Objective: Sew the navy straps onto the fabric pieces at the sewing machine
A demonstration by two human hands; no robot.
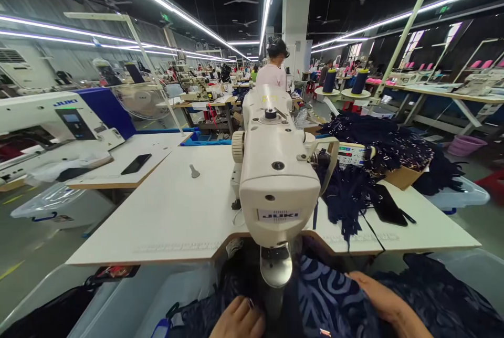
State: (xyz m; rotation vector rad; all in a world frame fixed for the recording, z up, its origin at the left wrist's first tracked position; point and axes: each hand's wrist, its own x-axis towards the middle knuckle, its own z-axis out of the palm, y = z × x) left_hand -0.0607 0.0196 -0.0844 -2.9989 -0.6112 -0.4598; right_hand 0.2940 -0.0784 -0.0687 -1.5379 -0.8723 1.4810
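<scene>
A white JUKI sewing machine (279,186) stands in front of me, its metal foot area (276,270) pointing down between my hands. Navy fabric with a swirling lighter pattern (328,288) hangs below the machine on the right. My right hand (378,296) grips that fabric at its upper right side, fingertips partly hidden. To the left of the needle area, my left hand (241,319) has curled fingers closed on dark fabric (197,317); its fingertips are out of sight. The needle itself is hidden.
Navy straps (348,196) and a black phone (388,204) lie on the right of the white table (169,212). A small metal piece (194,171) is on the left. Plastic bins (145,301) stand below. Another person (271,73) sits ahead, facing away.
</scene>
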